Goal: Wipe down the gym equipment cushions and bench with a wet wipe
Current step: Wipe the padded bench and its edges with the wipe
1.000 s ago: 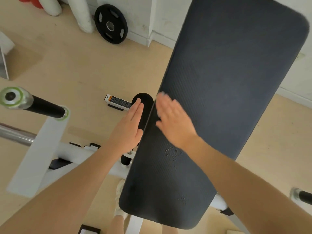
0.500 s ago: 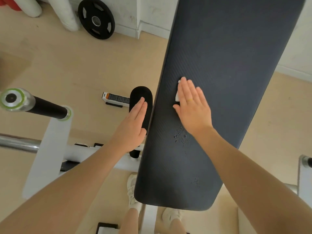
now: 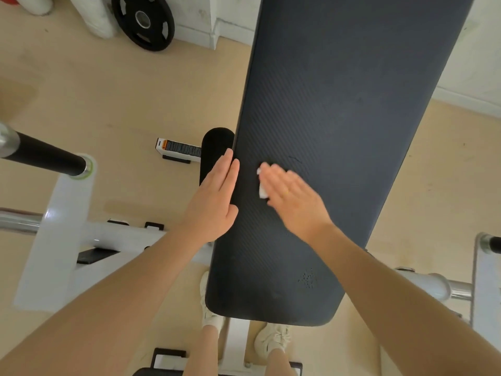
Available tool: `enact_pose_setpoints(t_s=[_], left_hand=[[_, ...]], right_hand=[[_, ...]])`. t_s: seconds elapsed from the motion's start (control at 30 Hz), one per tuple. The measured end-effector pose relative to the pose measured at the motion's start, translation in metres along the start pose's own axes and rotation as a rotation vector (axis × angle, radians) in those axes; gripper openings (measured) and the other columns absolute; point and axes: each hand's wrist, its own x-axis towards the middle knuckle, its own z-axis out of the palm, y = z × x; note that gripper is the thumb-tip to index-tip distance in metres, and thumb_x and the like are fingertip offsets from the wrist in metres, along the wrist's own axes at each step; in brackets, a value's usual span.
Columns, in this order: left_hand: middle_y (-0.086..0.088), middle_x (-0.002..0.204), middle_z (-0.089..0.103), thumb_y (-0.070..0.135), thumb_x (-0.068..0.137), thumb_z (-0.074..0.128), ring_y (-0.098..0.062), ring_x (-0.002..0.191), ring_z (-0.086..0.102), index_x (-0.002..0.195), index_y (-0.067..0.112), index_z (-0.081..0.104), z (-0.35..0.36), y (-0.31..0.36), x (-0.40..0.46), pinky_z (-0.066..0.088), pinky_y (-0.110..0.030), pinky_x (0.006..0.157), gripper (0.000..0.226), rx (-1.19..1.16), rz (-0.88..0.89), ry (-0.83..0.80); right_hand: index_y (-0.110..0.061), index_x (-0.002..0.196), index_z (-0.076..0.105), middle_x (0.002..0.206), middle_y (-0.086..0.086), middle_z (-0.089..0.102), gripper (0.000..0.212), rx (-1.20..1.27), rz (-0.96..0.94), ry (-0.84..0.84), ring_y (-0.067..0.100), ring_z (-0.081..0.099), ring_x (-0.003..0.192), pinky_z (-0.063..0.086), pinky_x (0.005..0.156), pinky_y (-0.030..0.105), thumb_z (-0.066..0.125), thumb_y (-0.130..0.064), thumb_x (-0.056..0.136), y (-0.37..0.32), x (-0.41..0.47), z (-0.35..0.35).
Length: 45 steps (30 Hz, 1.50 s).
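Flat right hand (image 3: 294, 200), blurred, seemingly presses a white wipe (image 3: 261, 187) onto the bench pad (image 3: 339, 131); left hand (image 3: 214, 203) rests open-fingered along its edge, weight plate (image 3: 143, 20) beyond.

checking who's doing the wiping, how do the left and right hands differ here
The left hand rests flat along the left edge of the bench with nothing under it; the right hand lies further in on the pad, pressing a white wipe. The left hand looks sharp, the right hand blurred. Both have straight fingers pointing up the bench.
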Motion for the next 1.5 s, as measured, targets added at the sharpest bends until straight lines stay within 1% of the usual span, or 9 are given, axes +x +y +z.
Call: enact_pose_setpoints(t_s=[0.2,0.43,0.6,0.77,0.87,1.0,1.1,1.23,1.5], left_hand=[[-0.020,0.153,0.018,0.003,0.076,0.057,-0.037,0.140,0.020,0.143,-0.001,0.025,0.009,0.004,0.005,0.021,-0.042,0.109,0.074,0.170,0.056,0.066],[-0.017,0.155,0.010,0.018,0.078,0.062,-0.033,0.142,0.013,0.145,0.001,0.014,0.018,0.015,0.008,0.011,-0.038,0.111,0.084,0.271,-0.004,0.053],[-0.019,0.154,0.009,0.035,0.068,0.075,-0.029,0.140,0.004,0.145,-0.001,0.013,0.020,0.018,0.009,0.012,-0.039,0.110,0.105,0.337,-0.030,0.028],[-0.015,0.154,-0.010,0.047,0.068,0.074,-0.027,0.140,-0.010,0.141,0.004,-0.010,0.018,0.028,0.009,0.000,-0.035,0.110,0.119,0.374,-0.067,-0.015],[-0.016,0.154,-0.014,0.047,0.072,0.071,-0.030,0.143,-0.009,0.138,0.004,-0.017,0.020,0.036,0.009,-0.005,-0.033,0.109,0.118,0.362,-0.108,-0.007],[-0.017,0.154,-0.010,0.042,0.070,0.074,-0.032,0.143,-0.004,0.141,0.002,-0.010,0.018,0.041,0.009,-0.003,-0.033,0.109,0.118,0.360,-0.147,0.009],[-0.015,0.154,-0.018,0.043,0.076,0.068,-0.030,0.143,-0.010,0.142,0.002,-0.016,0.018,0.043,0.009,-0.009,-0.032,0.108,0.114,0.353,-0.158,-0.025],[-0.012,0.150,-0.028,0.039,0.078,0.069,-0.025,0.140,-0.020,0.141,0.002,-0.019,0.018,0.049,0.009,-0.013,-0.032,0.109,0.115,0.380,-0.164,-0.010],[-0.013,0.154,-0.018,0.034,0.076,0.071,-0.028,0.143,-0.012,0.142,0.005,-0.017,0.032,0.075,0.010,-0.011,-0.033,0.110,0.114,0.381,-0.052,-0.069]], right_hand=[[0.001,0.139,0.033,0.146,0.013,0.038,0.050,0.119,0.280,0.166,0.027,0.038,0.133,0.021,0.110,0.037,0.037,-0.018,0.092,0.029,0.036,-0.015],[-0.003,0.139,0.035,0.146,0.009,0.037,0.064,0.122,-0.029,-0.022,0.022,0.040,0.133,0.029,0.109,0.038,0.063,-0.015,0.083,-0.025,-0.040,0.012],[-0.004,0.120,0.060,0.125,0.006,0.062,0.039,0.114,-0.134,0.217,0.024,0.056,0.119,0.035,0.107,0.036,0.047,0.001,0.084,0.015,-0.011,0.000],[-0.004,0.111,0.065,0.110,0.009,0.066,0.039,0.075,0.276,0.389,0.028,0.057,0.105,0.051,0.085,0.038,0.040,-0.002,0.081,0.066,0.031,-0.026],[-0.010,0.107,0.066,0.102,0.004,0.058,0.036,0.117,0.336,0.331,0.023,0.049,0.089,0.046,0.071,0.035,0.038,-0.007,0.083,0.050,0.021,-0.019],[-0.012,0.094,0.059,0.089,0.000,0.054,0.037,0.404,0.116,0.092,0.018,0.049,0.089,0.042,0.083,0.034,0.028,-0.033,0.098,-0.008,-0.024,-0.006],[-0.006,0.104,0.064,0.097,0.006,0.062,0.034,0.574,0.140,-0.005,0.024,0.058,0.089,0.051,0.075,0.032,0.037,-0.018,0.088,-0.030,-0.050,0.000],[-0.009,0.083,0.068,0.078,0.005,0.064,0.024,0.400,0.182,0.224,0.024,0.052,0.066,0.040,0.056,0.029,0.072,0.000,0.061,0.009,-0.023,-0.004],[-0.007,0.079,0.062,0.079,0.007,0.061,0.019,0.447,0.433,0.328,0.023,0.053,0.060,0.049,0.059,0.034,0.063,0.010,0.073,0.046,-0.001,-0.021]])
